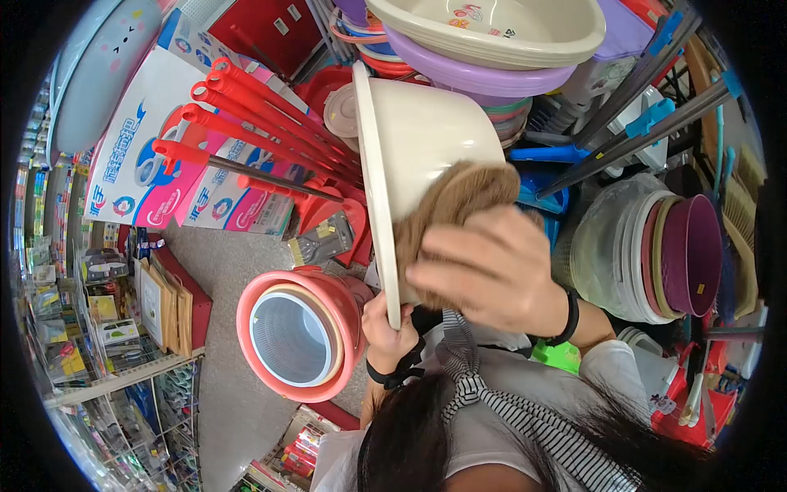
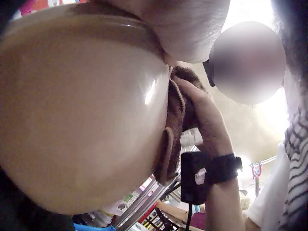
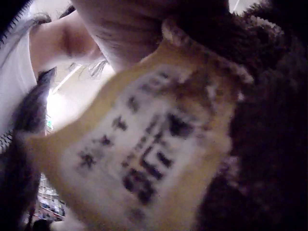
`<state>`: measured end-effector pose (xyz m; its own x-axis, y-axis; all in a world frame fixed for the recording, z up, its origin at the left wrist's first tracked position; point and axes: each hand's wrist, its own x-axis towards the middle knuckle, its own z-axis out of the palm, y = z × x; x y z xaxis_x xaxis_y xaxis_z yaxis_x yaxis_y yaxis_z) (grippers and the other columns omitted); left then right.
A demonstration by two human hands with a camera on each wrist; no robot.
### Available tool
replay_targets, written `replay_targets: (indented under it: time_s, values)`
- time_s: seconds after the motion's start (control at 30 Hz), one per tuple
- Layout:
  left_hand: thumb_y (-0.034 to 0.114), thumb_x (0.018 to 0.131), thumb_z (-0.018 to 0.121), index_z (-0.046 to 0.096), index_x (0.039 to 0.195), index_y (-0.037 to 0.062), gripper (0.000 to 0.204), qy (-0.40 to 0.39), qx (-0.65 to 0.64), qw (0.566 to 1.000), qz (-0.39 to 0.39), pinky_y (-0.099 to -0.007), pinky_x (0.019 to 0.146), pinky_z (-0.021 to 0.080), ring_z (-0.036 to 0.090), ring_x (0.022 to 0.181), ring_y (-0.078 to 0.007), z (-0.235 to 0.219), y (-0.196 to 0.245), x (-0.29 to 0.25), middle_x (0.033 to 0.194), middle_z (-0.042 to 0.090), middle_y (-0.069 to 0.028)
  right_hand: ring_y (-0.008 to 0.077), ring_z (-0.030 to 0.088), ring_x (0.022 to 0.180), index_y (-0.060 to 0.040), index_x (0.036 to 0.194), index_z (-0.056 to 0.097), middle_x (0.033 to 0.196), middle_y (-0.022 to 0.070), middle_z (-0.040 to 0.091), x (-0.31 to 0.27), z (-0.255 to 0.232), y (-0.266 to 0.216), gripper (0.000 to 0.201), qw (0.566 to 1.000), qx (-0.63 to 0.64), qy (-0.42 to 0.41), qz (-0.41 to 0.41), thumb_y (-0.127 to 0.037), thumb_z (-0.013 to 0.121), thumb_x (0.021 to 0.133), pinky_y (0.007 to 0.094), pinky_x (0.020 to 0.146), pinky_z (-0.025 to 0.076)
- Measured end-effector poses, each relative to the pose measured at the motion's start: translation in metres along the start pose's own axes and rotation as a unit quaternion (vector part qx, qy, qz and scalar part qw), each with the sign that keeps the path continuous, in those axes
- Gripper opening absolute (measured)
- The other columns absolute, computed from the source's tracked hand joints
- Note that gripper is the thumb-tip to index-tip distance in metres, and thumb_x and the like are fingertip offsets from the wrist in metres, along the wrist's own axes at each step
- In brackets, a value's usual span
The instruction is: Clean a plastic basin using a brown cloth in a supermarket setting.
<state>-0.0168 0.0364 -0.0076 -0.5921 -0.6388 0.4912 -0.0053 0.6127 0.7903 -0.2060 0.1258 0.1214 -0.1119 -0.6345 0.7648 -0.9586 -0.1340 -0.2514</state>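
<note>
A cream plastic basin [image 1: 434, 123] is tipped on its side in front of the person. The left hand [image 1: 387, 330] grips its rim at the lower end, thumb on the near face. Against the basin's outer wall lies a brown fluffy cloth [image 1: 459, 193]. The right hand [image 1: 500, 262], blurred, holds this cloth with bent fingers and presses it to the wall. In the left wrist view the smooth basin [image 2: 82, 106] fills much of the picture, with the cloth [image 2: 175, 115] at its edge. A printed, yellow-edged label [image 3: 139, 144] hangs by the cloth in the right wrist view.
A salmon bucket [image 1: 250, 328] with a pale basket inside stands on the floor below left. Red-handled poles [image 1: 270, 115] lean by boxes [image 1: 135, 156]. Behind are stacked basins [image 1: 484, 74]; purple bins [image 1: 693, 254] lie nested at the right. Shelves of packaged goods line the left.
</note>
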Motion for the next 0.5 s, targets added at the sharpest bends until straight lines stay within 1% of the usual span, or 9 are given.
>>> replay_targets:
  time_s: [0.07,0.1,0.13,0.17,0.23,0.37,0.43,0.47,0.5]
  values:
    - [0.008,0.089,0.067,0.057,0.116,-0.0024,0.031,0.010,-0.016,1.000,-0.012,-0.0371,0.065,0.054,0.069,0.070,-0.0320,-0.007,-0.002,-0.001,0.084,0.068,-0.0165,0.0220,0.060,0.083,-0.0121,0.099,0.071,0.108,0.0041,0.065,-0.008,0.002,-0.003,0.037,0.998,0.036,-0.033,-0.045,-0.016,0.068,0.062,0.0345,0.068,0.048]
    - [0.008,0.090,0.066,0.056,0.116,-0.0025,0.030,0.018,-0.032,0.999,-0.024,-0.0369,0.066,0.054,0.069,0.072,-0.0318,-0.009,-0.002,0.000,0.086,0.068,-0.0172,0.0220,0.060,0.083,-0.0121,0.099,0.071,0.108,0.0041,0.065,-0.007,0.002,0.000,0.037,0.998,0.036,-0.034,-0.045,-0.016,0.068,0.062,0.0345,0.068,0.048]
    - [0.012,0.093,0.065,0.056,0.115,-0.0031,0.028,0.071,-0.031,0.997,0.004,-0.0361,0.068,0.054,0.070,0.075,-0.0309,-0.002,-0.015,-0.003,0.091,0.068,-0.0184,0.0229,0.060,0.083,-0.0120,0.099,0.071,0.108,0.0046,0.065,-0.005,0.002,0.007,0.036,0.999,0.025,-0.021,-0.033,-0.016,0.069,0.063,0.0349,0.068,0.048]
    - [0.012,0.093,0.065,0.056,0.115,-0.0031,0.028,0.071,-0.032,0.997,0.003,-0.0361,0.068,0.054,0.070,0.075,-0.0309,-0.004,-0.017,-0.006,0.091,0.068,-0.0184,0.0238,0.060,0.083,-0.0118,0.099,0.071,0.108,0.0051,0.065,-0.002,0.002,0.016,0.035,1.000,0.014,-0.007,-0.021,-0.015,0.069,0.064,0.0354,0.068,0.049]
    - [0.022,0.097,0.064,0.056,0.115,-0.0027,0.032,0.054,-0.036,0.998,-0.024,-0.0343,0.072,0.053,0.068,0.078,-0.0253,-0.011,-0.008,0.003,0.094,0.068,-0.0150,0.0284,0.059,0.084,-0.0102,0.100,0.071,0.108,0.0073,0.066,0.006,-0.001,0.028,0.035,0.998,0.028,0.003,0.057,-0.012,0.071,0.065,0.0375,0.069,0.048]
    - [0.025,0.095,0.068,0.054,0.117,-0.0042,0.039,0.032,-0.021,0.998,-0.047,-0.0346,0.080,0.051,0.065,0.087,-0.0224,-0.031,-0.004,0.006,0.100,0.066,-0.0148,0.0241,0.058,0.084,-0.0106,0.099,0.071,0.108,0.0051,0.065,-0.006,0.002,0.010,0.034,1.000,-0.013,-0.004,0.013,-0.011,0.069,0.065,0.0358,0.069,0.048]
    - [0.035,0.093,0.070,0.051,0.124,-0.0061,0.054,-0.046,-0.108,0.982,-0.149,-0.0351,0.089,0.048,0.061,0.096,-0.0209,-0.047,0.021,0.020,0.108,0.064,-0.0159,0.0215,0.058,0.085,-0.0117,0.099,0.071,0.109,0.0032,0.065,-0.012,-0.005,0.000,0.031,1.000,-0.008,-0.029,0.001,-0.016,0.067,0.068,0.0336,0.071,0.048]
    - [0.046,0.090,0.069,0.047,0.132,-0.0068,0.071,-0.056,-0.137,0.977,-0.152,-0.0355,0.091,0.046,0.059,0.101,-0.0196,-0.051,0.029,0.023,0.114,0.061,-0.0148,0.0210,0.058,0.085,-0.0124,0.100,0.071,0.109,0.0030,0.064,-0.016,-0.006,-0.003,0.032,0.999,-0.005,-0.037,-0.007,-0.017,0.068,0.069,0.0332,0.071,0.048]
    - [0.046,0.090,0.069,0.047,0.132,-0.0068,0.071,-0.055,-0.136,0.977,-0.154,-0.0355,0.091,0.046,0.059,0.101,-0.0196,-0.053,0.038,0.026,0.114,0.061,-0.0148,0.0204,0.058,0.085,-0.0130,0.101,0.070,0.110,0.0029,0.064,-0.021,-0.007,-0.006,0.032,0.999,-0.001,-0.046,-0.015,-0.019,0.069,0.069,0.0327,0.071,0.048]
